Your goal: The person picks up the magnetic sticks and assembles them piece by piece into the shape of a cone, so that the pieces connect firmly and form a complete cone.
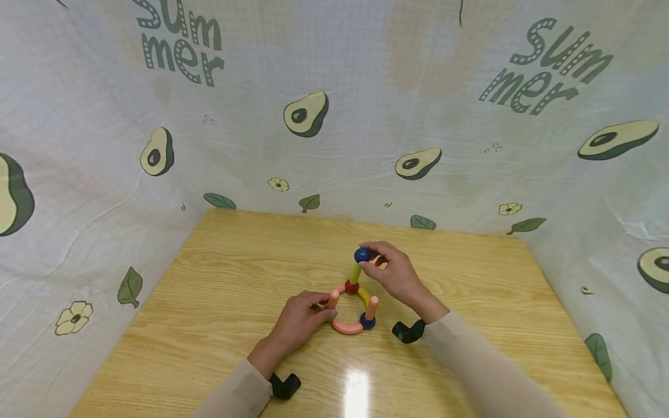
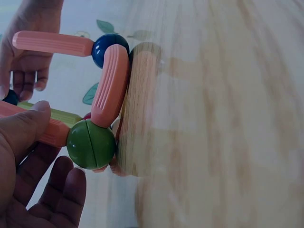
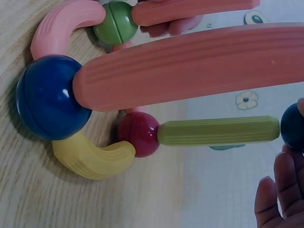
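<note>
A ring of curved magnetic building rods lies on the table, with a red ball (image 1: 352,287), a lower blue ball (image 1: 367,321) and a green ball (image 2: 91,144) at its joints. Pink curved rod (image 1: 347,328) and yellow curved rod (image 3: 95,159) are parts of it. From each ball a straight rod rises. My left hand (image 1: 295,325) pinches the pink rod (image 1: 333,299) above the green ball. My right hand (image 1: 394,276) holds another blue ball (image 1: 362,255) at the top of the yellow-green rod (image 3: 218,130). The other pink rod (image 1: 371,307) stands untouched on the lower blue ball.
The wooden table (image 1: 251,249) is enclosed by a white cloth (image 1: 355,139) printed with avocados and leaves, at the back and both sides. Black curved pieces stick out by the right wrist (image 1: 410,332) and the left wrist (image 1: 286,386).
</note>
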The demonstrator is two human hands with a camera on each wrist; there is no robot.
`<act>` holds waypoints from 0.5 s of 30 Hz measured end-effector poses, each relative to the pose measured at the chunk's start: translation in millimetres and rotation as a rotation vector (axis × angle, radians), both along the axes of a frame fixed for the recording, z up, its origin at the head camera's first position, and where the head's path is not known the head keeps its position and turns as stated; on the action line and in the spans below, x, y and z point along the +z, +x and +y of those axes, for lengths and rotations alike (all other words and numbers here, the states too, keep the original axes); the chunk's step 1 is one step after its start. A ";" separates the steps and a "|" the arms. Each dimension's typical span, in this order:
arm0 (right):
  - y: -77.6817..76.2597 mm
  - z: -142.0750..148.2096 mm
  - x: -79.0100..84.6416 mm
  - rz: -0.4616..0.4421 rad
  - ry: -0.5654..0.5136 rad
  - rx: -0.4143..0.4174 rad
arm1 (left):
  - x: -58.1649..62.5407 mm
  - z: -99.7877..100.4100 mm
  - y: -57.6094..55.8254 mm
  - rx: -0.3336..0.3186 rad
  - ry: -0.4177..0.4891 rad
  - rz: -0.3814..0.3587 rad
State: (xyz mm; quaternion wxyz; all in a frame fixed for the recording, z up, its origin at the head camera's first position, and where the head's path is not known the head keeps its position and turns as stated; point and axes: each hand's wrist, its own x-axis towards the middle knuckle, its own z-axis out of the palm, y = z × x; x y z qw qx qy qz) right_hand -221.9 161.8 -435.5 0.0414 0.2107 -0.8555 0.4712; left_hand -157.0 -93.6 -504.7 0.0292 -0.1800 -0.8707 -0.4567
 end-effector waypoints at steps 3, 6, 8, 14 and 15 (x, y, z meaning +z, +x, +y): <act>0.2 -0.6 -1.7 0.016 0.009 0.013 | -0.1 -0.1 0.4 0.000 0.004 -0.002; -0.2 -1.0 -3.1 0.025 0.011 0.019 | -0.3 -0.2 1.0 0.004 0.010 -0.010; -0.3 -0.7 -3.9 0.028 0.012 0.020 | -0.6 -0.3 1.1 0.006 0.012 -0.011; 2.3 1.3 -4.7 -0.016 0.005 0.004 | -0.6 -0.2 1.6 0.013 0.016 -0.020; 3.0 1.5 -4.4 -0.026 0.004 -0.001 | -0.6 -0.3 1.5 0.014 0.015 -0.024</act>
